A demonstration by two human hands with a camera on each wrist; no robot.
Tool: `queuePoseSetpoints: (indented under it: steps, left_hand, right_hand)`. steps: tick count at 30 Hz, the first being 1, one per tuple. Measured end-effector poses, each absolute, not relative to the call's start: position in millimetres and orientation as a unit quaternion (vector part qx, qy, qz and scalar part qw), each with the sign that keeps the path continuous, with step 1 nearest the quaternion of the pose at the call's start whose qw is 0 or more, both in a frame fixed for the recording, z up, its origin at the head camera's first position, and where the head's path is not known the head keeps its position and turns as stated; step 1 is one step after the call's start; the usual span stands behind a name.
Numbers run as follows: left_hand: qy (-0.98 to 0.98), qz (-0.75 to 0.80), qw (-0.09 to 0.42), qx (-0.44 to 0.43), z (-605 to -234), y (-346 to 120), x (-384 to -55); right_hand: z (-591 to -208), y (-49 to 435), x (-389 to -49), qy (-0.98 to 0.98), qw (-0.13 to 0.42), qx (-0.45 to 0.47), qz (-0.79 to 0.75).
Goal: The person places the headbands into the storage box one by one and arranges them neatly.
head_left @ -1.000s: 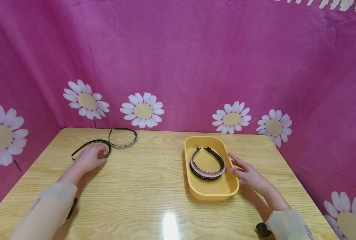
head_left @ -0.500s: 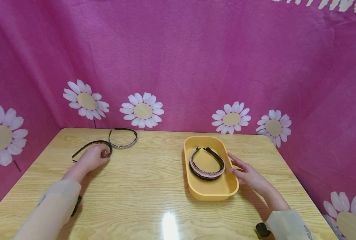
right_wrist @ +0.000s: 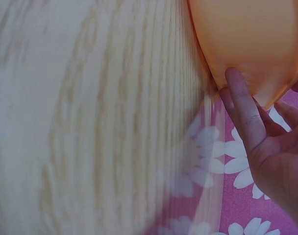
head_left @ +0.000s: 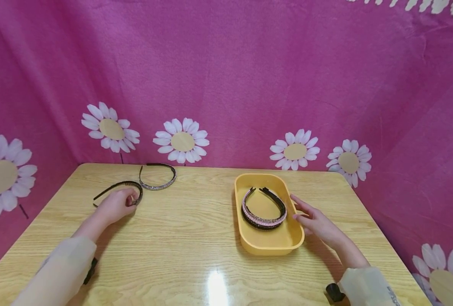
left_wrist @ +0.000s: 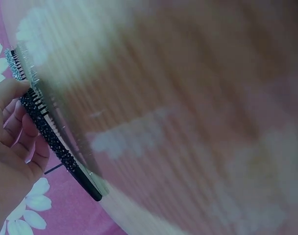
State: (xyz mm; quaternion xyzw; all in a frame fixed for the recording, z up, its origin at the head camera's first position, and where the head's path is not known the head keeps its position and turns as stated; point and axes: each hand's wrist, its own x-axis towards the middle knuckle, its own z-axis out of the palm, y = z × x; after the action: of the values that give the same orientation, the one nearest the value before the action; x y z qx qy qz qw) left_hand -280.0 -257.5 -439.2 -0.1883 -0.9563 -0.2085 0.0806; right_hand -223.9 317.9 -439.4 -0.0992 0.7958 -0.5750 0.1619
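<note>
We judge the step in hand to be picking up the black headband [left_wrist: 51, 138] at the left of the worktop [head_left: 184, 225]. Our left hand [head_left: 115, 206] pinches it at the beaded part, the thumb on one face and the other fingers curled behind; whether the band is quite clear of the wood we cannot tell. Just beyond it lies a silver-beaded headband [head_left: 157, 187], which we are not touching.

Our right hand [head_left: 319, 225] grasps nothing: its fingers lie fairly straight against the outer side of the yellow tray [head_left: 266, 250], as if to steady it. Inside the tray a pink headband [head_left: 264, 222] rests together with a dark one, loosely nested, so we take the tray to be where the bands are collected. The next move, in our judgement, calls for lifting the black band and carrying it rightward over the rim, then lowering it onto the others without snagging its comb teeth.

As for writing, we find no brand or label that we can read. Grey letters on the right sleeve [head_left: 371, 287] are too small and folded to make out, and the white lettering [head_left: 440, 5] on the magenta cloth [head_left: 230, 85] is cut off by the top edge of the head view.
</note>
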Motion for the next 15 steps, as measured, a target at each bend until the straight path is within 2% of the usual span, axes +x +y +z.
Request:
queuePoseSetpoints:
  steps: [9,15]
  left_hand:
    - [-0.956,-0.212,0.073,-0.188,-434,-259,-269]
    - [-0.954,-0.209,0.085,-0.200,-431,-257,-262]
  right_hand:
    - [-438,317,-224,0.799,0.163,-0.098,-0.570]
    - [-438,318,-224,0.797,0.164,-0.098,-0.572]
